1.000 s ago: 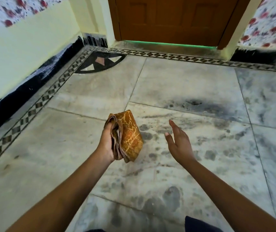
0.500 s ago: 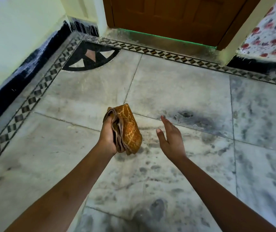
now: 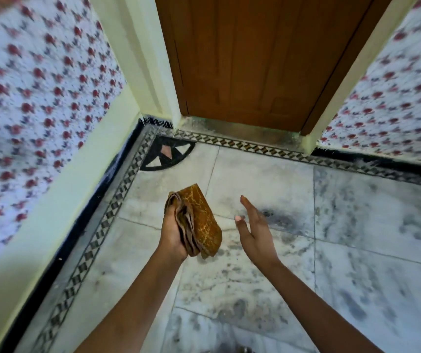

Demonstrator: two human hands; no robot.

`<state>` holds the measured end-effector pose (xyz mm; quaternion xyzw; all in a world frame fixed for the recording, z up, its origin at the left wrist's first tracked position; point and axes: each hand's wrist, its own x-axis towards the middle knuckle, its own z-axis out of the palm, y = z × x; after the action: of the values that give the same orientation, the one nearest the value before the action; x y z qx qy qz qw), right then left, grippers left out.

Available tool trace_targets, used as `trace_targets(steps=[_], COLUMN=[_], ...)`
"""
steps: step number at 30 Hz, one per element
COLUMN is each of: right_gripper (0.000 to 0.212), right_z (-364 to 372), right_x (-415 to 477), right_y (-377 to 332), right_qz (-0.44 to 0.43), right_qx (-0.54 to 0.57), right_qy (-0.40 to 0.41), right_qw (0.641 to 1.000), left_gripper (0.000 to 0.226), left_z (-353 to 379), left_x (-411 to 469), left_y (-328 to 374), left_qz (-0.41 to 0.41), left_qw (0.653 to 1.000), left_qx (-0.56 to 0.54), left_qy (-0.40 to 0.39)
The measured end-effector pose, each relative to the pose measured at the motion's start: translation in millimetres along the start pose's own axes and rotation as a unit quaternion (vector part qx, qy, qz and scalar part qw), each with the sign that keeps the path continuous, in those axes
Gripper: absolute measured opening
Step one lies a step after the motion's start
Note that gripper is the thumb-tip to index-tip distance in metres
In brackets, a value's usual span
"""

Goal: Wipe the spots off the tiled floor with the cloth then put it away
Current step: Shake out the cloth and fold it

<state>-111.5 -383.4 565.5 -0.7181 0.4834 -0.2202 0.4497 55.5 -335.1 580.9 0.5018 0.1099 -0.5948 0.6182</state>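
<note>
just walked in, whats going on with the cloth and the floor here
A person stands over a tiled floor near a wooden door. The left hand grips a folded orange cloth, held up off the floor. The right hand is open beside it and holds nothing. Dark spots show on the tiles below, so wiping there looks not yet done.

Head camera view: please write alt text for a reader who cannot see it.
A person's left hand grips a folded orange-brown cloth above a marble tiled floor with dark spots, while the right hand is open beside it, not touching. Ahead are a wooden door and flowered walls.
</note>
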Motion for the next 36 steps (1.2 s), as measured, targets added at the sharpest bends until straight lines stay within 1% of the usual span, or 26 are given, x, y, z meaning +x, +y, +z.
trace_targets(steps=[2,4,6,8,10,11,13,15,16,18,20,23,26,28,32,34,36], right_gripper=[0.061,0.063,0.055,0.039,0.037,0.036,0.027,0.010,0.006,0.013,0.017,0.019,0.023,0.024,0.026,0.026,0.027], right_z=[-23.4,-40.7,-58.2,-71.7,-79.1,-81.4,-87.5,-92.2,-95.6,-105.8,-116.1,-131.0,-145.4,-151.6,-149.3,-141.3,-131.9], right_x=[-17.0,-32.4,-53.1,-71.6,-85.1,-89.6,-93.3,-91.0,-89.7,-86.6,-80.3,-70.4,-64.6,-62.4,-59.4,-58.6,-59.3], right_y=[-56.6,-100.5,-147.0,-186.1,-214.4,-222.3,-233.6,-237.9,-240.7,-247.6,-252.4,-262.8,-279.4,-294.2,-320.2,-330.4,-338.5], right_qz=[-0.015,-0.046,-0.074,-0.094,-0.098,-0.089,-0.094,-0.092,-0.091,-0.088,-0.067,-0.037,-0.022,-0.011,-0.001,0.000,0.002], right_qx=[0.002,0.001,0.031,0.066,0.061,0.049,0.035,0.059,0.075,0.098,0.126,0.158,0.188,0.208,0.233,0.232,0.229], right_qy=[-0.012,-0.013,-0.025,-0.059,-0.092,-0.095,-0.082,-0.071,-0.069,-0.060,-0.053,-0.059,-0.064,-0.073,-0.089,-0.094,-0.095], right_qw=[1.000,0.999,0.996,0.992,0.989,0.990,0.992,0.991,0.991,0.989,0.988,0.985,0.980,0.975,0.968,0.968,0.969], left_gripper=[0.056,0.046,0.041,0.040,0.041,0.041,0.040,0.037,0.035,0.028,0.021,0.027,0.033,0.037,0.029,0.031,0.028], left_z=[24.0,41.4,59.2,72.8,81.8,85.9,91.6,94.4,94.2,93.8,89.2,79.1,72.9,74.1,86.6,92.1,96.3], left_x=[-54.5,-98.8,-144.3,-180.6,-205.9,-215.3,-233.5,-245.0,-250.0,-261.7,-271.0,-285.2,-300.1,-308.9,-324.2,-334.1,-347.9], left_y=[27.0,42.0,54.1,59.5,65.3,66.9,70.4,74.3,76.8,82.5,90.9,105.7,118.3,125.7,134.0,139.0,144.1], left_qz=[-0.005,0.001,0.011,0.019,0.034,0.042,0.066,0.084,0.092,0.123,0.162,0.208,0.247,0.258,0.316,0.352,0.363], left_qw=[1.000,1.000,1.000,0.999,0.999,0.999,0.997,0.995,0.992,0.984,0.970,0.949,0.925,0.911,0.869,0.854,0.845], left_qx=[-0.003,-0.001,-0.002,-0.009,-0.011,-0.007,0.012,0.044,0.067,0.110,0.152,0.179,0.229,0.279,0.360,0.375,0.392], left_qy=[0.005,0.017,0.024,0.027,0.025,0.027,0.030,0.044,0.053,0.070,0.099,0.153,0.175,0.160,0.121,0.075,0.008])
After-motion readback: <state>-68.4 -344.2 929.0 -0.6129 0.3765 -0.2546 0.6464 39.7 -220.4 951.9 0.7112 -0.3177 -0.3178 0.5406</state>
